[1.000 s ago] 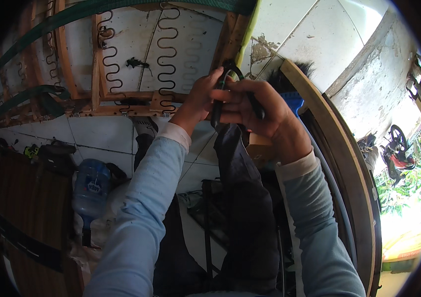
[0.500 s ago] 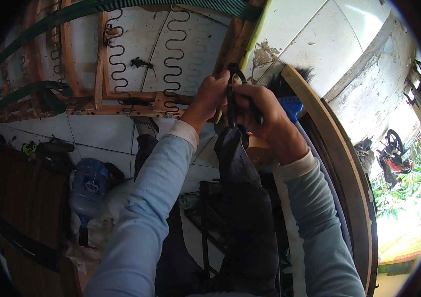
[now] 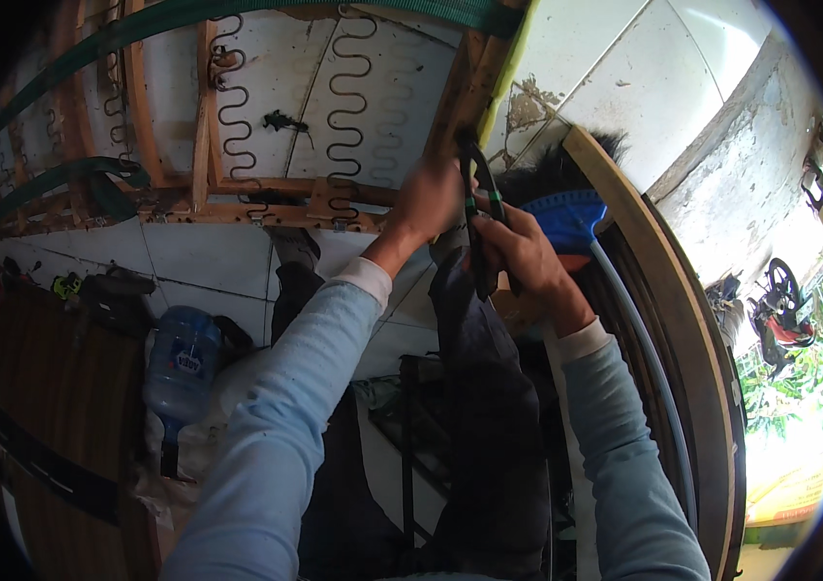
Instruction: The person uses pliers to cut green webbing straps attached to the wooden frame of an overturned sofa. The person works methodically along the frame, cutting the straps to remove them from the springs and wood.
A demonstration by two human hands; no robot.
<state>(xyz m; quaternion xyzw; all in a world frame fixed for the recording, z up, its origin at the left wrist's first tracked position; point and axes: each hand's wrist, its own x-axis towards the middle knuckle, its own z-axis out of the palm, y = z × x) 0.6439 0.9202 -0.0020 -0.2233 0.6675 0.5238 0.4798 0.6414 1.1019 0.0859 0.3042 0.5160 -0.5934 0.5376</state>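
A pair of pliers (image 3: 480, 254) with long dark handles and green marks is held in my right hand (image 3: 527, 257), fingers closed round the handles. The handles stand slightly apart, and the dark head points away from me at the corner of a wooden frame (image 3: 463, 102). Just left of the pliers, my left hand (image 3: 431, 200) is at this same corner, smeared by motion; its fingers cannot be made out. Wavy metal springs (image 3: 347, 107) and green webbing (image 3: 266, 12) span the frame. A yellow-green edge strip (image 3: 505, 85) runs along its right side.
A blue broom or dustpan-like piece (image 3: 566, 218) and dark bristles (image 3: 552, 172) lie right of my hands, beside a curved wooden rail (image 3: 658, 242). On the left stand a blue water jug (image 3: 182, 363) and a brown wooden panel (image 3: 58, 416). White tiles (image 3: 203, 254) cover the floor.
My right hand has shifted a little right and down with the pliers, whose handles are closer together. My left hand has moved slightly and now looks blurred. The view has shifted slightly.
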